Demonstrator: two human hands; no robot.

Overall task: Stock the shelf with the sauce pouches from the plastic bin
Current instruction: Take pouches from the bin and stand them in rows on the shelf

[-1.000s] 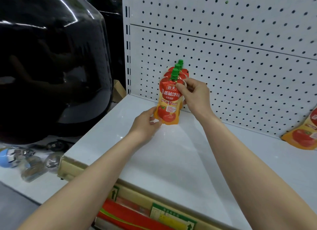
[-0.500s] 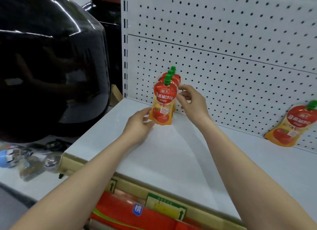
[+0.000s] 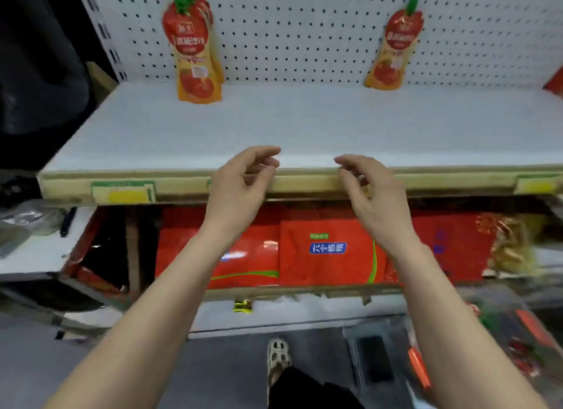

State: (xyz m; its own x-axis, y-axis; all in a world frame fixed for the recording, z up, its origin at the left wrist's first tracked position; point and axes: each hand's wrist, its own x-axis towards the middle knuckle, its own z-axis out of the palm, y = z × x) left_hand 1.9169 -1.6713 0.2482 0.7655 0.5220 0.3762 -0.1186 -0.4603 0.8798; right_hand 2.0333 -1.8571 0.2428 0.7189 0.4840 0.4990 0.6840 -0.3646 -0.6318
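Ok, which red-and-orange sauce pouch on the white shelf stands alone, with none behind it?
The right-hand green-capped pouch, leaning singly on the white pegboard; the left-hand pouch fronts a stack of others.

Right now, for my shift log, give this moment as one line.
left hand: empty | right hand: empty | pouches: standing against pegboard

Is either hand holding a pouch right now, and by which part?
Nothing is held: the left hand and right hand are both empty, fingers loosely curled, in front of the shelf edge.
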